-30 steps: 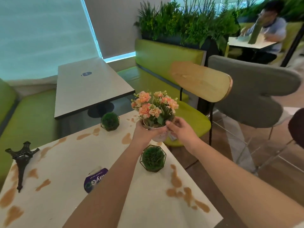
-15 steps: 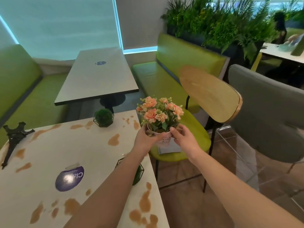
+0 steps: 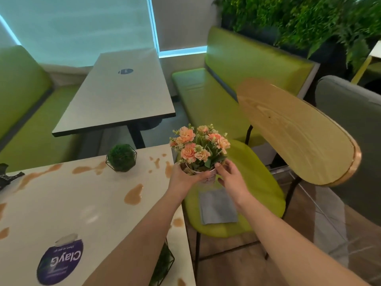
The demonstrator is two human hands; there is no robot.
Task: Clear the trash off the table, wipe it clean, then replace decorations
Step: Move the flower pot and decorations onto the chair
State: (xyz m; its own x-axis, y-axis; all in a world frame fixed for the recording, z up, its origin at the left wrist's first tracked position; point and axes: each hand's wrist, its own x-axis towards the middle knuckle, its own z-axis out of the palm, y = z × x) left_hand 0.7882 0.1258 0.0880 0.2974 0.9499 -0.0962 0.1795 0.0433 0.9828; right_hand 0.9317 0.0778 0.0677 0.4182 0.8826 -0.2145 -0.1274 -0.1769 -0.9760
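Observation:
A white pot of orange flowers (image 3: 199,150) is held over the green chair seat (image 3: 259,182), just past the right edge of the stained white table (image 3: 82,203). My left hand (image 3: 182,178) grips the pot from the left and my right hand (image 3: 231,176) holds it from the right. A folded grey cloth (image 3: 217,206) lies on the seat below the pot. Brown spill patches (image 3: 134,194) spot the tabletop. A green moss ball in a wire frame (image 3: 121,157) stands near the table's far edge. A second one (image 3: 162,265) is mostly hidden under my left forearm.
A black tower figurine (image 3: 6,178) shows at the table's left edge. A purple round sticker (image 3: 60,263) lies on the tabletop near me. The chair's wooden backrest (image 3: 296,131) rises at right. A second table (image 3: 121,93), green benches (image 3: 216,93) and a plant wall (image 3: 299,21) stand beyond.
Both hands have carried the flower pot off the table to the right and lower, over the chair seat. The view has swung, bringing the grey cloth into sight.

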